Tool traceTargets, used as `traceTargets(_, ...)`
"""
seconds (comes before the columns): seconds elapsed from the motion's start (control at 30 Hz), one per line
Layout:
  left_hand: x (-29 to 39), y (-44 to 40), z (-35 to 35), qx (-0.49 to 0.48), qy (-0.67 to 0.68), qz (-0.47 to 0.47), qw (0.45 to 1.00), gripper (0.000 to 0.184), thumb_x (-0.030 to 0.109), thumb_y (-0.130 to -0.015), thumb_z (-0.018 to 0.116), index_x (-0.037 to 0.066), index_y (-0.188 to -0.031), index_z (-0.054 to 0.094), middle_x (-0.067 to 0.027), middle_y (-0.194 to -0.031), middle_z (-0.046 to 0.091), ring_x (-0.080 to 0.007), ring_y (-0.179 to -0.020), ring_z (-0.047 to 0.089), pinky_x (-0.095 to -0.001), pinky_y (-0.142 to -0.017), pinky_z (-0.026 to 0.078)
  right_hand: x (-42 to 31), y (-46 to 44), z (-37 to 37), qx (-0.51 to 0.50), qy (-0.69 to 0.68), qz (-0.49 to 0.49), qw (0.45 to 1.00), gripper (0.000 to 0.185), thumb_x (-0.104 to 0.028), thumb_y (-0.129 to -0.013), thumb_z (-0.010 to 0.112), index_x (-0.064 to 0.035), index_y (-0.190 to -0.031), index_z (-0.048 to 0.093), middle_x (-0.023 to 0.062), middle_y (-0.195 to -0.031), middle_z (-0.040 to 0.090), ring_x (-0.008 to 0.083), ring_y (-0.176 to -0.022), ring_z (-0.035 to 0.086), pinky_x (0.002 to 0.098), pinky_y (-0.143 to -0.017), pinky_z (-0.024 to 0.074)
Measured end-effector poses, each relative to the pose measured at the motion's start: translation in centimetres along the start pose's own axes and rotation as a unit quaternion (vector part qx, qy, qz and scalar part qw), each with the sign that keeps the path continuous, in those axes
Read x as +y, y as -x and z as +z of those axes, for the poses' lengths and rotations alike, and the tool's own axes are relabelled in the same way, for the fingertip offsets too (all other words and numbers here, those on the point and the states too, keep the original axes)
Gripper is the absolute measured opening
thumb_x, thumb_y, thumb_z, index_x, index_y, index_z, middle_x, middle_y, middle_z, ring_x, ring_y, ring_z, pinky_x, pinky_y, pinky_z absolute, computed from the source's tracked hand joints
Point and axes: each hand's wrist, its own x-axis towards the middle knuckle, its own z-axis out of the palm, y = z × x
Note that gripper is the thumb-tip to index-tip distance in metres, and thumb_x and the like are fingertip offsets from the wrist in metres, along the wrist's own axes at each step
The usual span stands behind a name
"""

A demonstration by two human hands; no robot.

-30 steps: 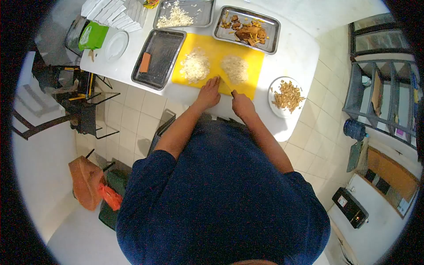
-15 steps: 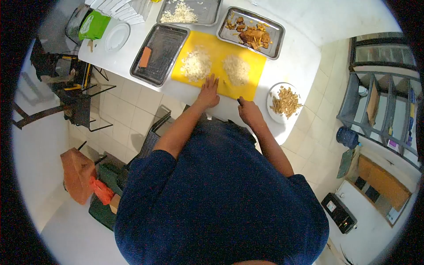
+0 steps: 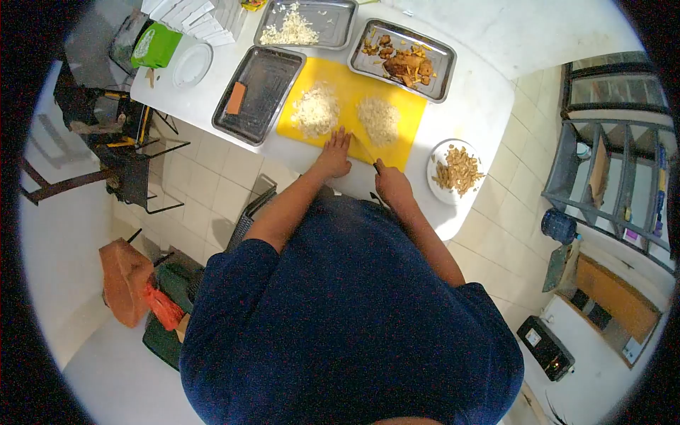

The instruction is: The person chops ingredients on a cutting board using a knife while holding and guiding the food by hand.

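Observation:
A yellow cutting board [image 3: 345, 106] bears two heaps of pale chopped food, a left heap [image 3: 316, 111] and a right heap [image 3: 379, 120]. My left hand [image 3: 333, 156] rests on the board's near edge, fingers apart, just below the left heap. In my right hand [image 3: 393, 184] is the dark handle of a knife [image 3: 364, 149]; its blade lies over the board, pointing up and left between the heaps. Right of that hand stands a white plate [image 3: 433, 177] of light brown pieces [image 3: 459, 170].
Left of the board lies a dark tray [image 3: 265, 85] with an orange-brown block [image 3: 236, 98]. Behind are a tray [image 3: 338, 25] of pale shreds and a tray [image 3: 443, 78] of browned pieces. A green package [image 3: 155, 45] and white dish [image 3: 192, 65] are at the far left.
Since the previous frame my right hand has moved slightly left, and the knife blade shows again over the board. My left hand has stayed at the board's near edge.

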Motion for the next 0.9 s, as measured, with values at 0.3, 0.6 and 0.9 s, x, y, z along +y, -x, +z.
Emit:
traceTargets(0.3, -0.5, -0.1, 0.5, 0.007, -0.003, 0.016, 1.0, 0.087, 0.022, -0.078, 0.055, 0.0, -0.148, 0.006, -0.0216, -0.154, -0.004, -0.0425, -0.142, 0.004, -0.0531, -0.113, 0.016, 0.6, -0.8, 0.4, 0.017, -0.014, -0.014, 1.0, 0.033, -0.018, -0.088, 0.049, -0.0037, -0.118, 0.051, 0.0264, -0.083, 0.064, 0.0434, -0.08, 0.063, 0.0528, -0.07, 0.0501)
traceTargets(0.6, -0.7, -0.1, 0.8, 0.011, -0.026, 0.019, 0.999, 0.087, 0.02, -0.079, 0.056, 0.001, -0.148, 0.006, -0.0208, -0.155, -0.005, -0.0424, -0.141, 0.005, -0.0532, -0.112, 0.017, 0.1, -0.6, -0.8, 0.012, -0.01, -0.005, 1.0, 0.03, -0.017, -0.087, 0.051, -0.0043, -0.113, 0.054, 0.0276, -0.089, 0.063, 0.0432, -0.084, 0.062, 0.0523, -0.075, 0.0497)
traceTargets(0.9, -1.3, -1.1, 0.5, -0.02, -0.008, 0.008, 1.0, 0.088, 0.012, -0.076, 0.056, 0.005, -0.149, 0.006, -0.0193, -0.155, -0.004, -0.0416, -0.142, 0.004, -0.054, -0.112, 0.018, 0.3, -0.1, -0.8, 0.012, -0.022, -0.014, 1.0, 0.027, -0.015, -0.086, 0.049, -0.0011, -0.108, 0.055, 0.027, -0.092, 0.063, 0.0438, -0.087, 0.061, 0.0519, -0.079, 0.049)
